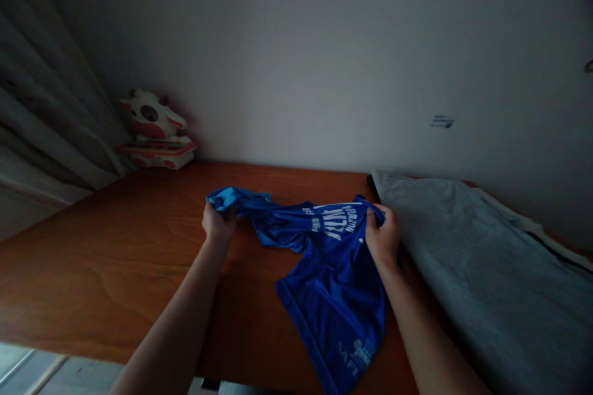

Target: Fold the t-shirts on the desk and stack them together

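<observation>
A blue shirt (333, 259) with white lettering is stretched sideways over the brown wooden table (115, 247). My left hand (220, 221) is closed on its bunched, lighter blue end. At the other end, my right hand (383, 231) grips the dark blue fabric near the collar, thumb on top. One sleeve, printed with pale letters, hangs down toward the table's front edge between my forearms. The middle of the shirt is creased and twisted.
Grey folded cloth (482, 259) lies along the right side, close to my right forearm. A cow-shaped toy (155, 129) stands at the back left, beside a curtain (46, 92). Behind the table rises a plain wall (296, 62) with a small sticker (442, 121).
</observation>
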`<state>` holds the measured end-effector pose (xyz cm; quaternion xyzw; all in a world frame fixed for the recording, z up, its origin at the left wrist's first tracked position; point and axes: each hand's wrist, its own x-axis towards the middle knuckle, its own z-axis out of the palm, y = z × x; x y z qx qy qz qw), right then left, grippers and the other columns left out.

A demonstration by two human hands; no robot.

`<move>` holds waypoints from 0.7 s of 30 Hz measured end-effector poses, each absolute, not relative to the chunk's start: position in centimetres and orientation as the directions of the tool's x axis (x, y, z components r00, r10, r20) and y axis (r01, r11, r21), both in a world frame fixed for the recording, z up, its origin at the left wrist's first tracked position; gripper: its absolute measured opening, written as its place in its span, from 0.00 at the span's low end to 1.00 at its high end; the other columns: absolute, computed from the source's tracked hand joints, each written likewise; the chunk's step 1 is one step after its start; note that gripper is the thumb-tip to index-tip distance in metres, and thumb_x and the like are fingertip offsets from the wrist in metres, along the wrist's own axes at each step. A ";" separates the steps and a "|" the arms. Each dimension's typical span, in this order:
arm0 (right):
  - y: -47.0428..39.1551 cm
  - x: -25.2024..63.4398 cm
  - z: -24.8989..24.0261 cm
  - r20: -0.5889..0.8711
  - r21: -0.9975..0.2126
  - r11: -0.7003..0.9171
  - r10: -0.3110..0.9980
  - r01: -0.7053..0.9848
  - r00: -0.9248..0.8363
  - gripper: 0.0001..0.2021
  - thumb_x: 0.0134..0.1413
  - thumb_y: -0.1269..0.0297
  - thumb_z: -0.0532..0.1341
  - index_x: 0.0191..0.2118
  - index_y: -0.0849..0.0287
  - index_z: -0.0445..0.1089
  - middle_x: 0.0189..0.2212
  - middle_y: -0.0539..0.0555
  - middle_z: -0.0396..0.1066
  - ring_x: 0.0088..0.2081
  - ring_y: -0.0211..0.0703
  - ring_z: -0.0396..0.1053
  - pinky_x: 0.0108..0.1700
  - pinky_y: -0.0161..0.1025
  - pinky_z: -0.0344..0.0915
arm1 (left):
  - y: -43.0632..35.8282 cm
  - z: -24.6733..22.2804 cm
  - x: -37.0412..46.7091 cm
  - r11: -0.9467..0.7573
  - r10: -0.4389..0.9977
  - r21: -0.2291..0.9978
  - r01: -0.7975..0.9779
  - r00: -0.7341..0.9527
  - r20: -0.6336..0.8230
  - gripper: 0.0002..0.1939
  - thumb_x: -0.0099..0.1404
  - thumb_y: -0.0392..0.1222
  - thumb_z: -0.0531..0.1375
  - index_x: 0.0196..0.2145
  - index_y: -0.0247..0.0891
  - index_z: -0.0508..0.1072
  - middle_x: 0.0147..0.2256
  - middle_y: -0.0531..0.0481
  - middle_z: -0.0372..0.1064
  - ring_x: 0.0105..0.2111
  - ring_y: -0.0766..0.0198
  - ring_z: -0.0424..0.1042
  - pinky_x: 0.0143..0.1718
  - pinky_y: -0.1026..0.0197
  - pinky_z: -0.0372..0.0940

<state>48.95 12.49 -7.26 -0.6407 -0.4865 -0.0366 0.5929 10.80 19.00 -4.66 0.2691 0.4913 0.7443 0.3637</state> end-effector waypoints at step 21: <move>10.0 42.9 -5.6 0.299 -0.777 0.334 0.942 0.534 -0.154 0.20 0.61 0.43 0.58 0.42 0.54 0.76 0.41 0.57 0.80 0.46 0.54 0.77 0.53 0.51 0.70 | 17.0 -4.3 14.8 0.107 0.969 0.965 0.240 -0.244 -0.046 0.16 0.59 0.57 0.65 0.27 0.41 0.74 0.22 0.49 0.71 0.28 0.52 0.77 0.28 0.55 0.70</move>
